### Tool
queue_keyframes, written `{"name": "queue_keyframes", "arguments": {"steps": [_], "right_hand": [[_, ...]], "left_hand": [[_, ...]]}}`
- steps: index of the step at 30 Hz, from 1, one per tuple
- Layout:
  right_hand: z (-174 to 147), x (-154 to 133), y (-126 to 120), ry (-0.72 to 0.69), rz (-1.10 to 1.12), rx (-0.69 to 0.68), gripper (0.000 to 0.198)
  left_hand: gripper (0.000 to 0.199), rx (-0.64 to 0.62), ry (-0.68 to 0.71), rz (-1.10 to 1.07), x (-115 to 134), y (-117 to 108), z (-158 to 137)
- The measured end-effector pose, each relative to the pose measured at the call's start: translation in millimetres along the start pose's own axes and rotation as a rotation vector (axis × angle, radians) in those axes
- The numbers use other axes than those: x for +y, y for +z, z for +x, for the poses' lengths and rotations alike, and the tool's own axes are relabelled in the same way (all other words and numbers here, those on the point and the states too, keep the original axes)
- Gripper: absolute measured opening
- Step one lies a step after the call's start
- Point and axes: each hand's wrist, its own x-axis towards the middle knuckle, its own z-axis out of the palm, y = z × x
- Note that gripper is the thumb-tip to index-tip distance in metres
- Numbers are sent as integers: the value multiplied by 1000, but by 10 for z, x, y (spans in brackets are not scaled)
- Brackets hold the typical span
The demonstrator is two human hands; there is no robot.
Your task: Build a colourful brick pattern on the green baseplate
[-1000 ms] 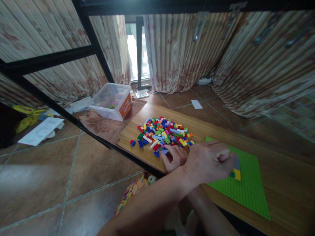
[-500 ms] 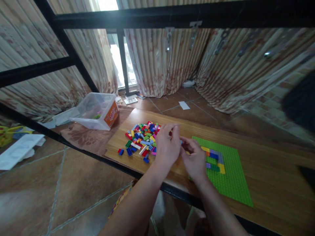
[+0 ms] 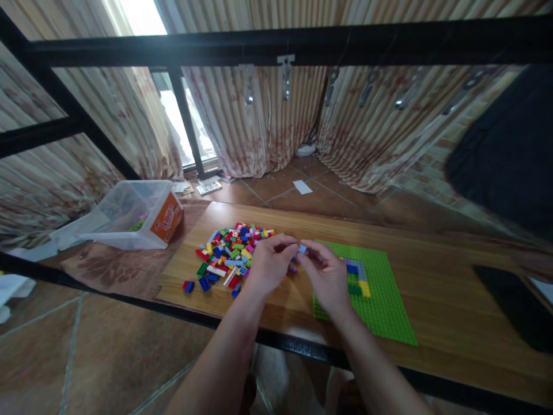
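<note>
Between the fingertips of both hands is a small light blue toy brick (image 3: 303, 249). My left hand (image 3: 271, 262) is closed in a pinch against the brick's left side, beside the loose pile. My right hand (image 3: 327, 275) grips it from the right, over the left edge of a green baseplate (image 3: 386, 314). On the baseplate, blue, grey, yellow and green bricks (image 3: 358, 276) form a low outline, partly hidden by my right hand. A heap of mixed toy bricks (image 3: 228, 251) lies left of my hands, and a few show underneath them.
A clear plastic box (image 3: 125, 213) with an orange label stands on a brown mat left of the wooden table (image 3: 436, 288). At the table's right lies a flat black object (image 3: 514, 305). A black metal bar (image 3: 259, 52) with hanging clips crosses above.
My view has turned to the right, so the table and box appear further left. My left hand has lowered from its raised pose, bringing its fingertips to the light blue brick.
</note>
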Motion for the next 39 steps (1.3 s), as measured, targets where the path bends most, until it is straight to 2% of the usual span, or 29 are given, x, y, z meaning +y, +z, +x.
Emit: {"name": "queue_keyframes", "arguments": {"steps": [6,9,16,21,25,28,31,35,39], "right_hand": [[51,-44,3,294,407,2,23],[53,-80,-19,407,536,-4,25],[41,-73,-55,500,643,-5,26],[37,-80,-64,509,656,-11,25],[36,-63,-60,488,609,26,27],[45,-35,-52,419,537,64,27],[56,-18,-47,318,426,87,25],[60,-36,-60,198,273,51,22],[49,-83,-87,120,191,-4,18]], "left_hand": [[17,-76,-61,-143,65,-4,-29],[20,-58,-95,-189,86,-12,-42],[27,15,-171,-235,102,-6,-43],[19,-7,-213,-302,130,3,-41],[8,69,-311,-287,154,10,-33],[16,70,-460,-304,160,28,-19],[26,-18,-577,-343,145,65,-24],[38,-129,-548,-267,114,113,-71],[35,-151,-505,-181,110,129,-106]]}}
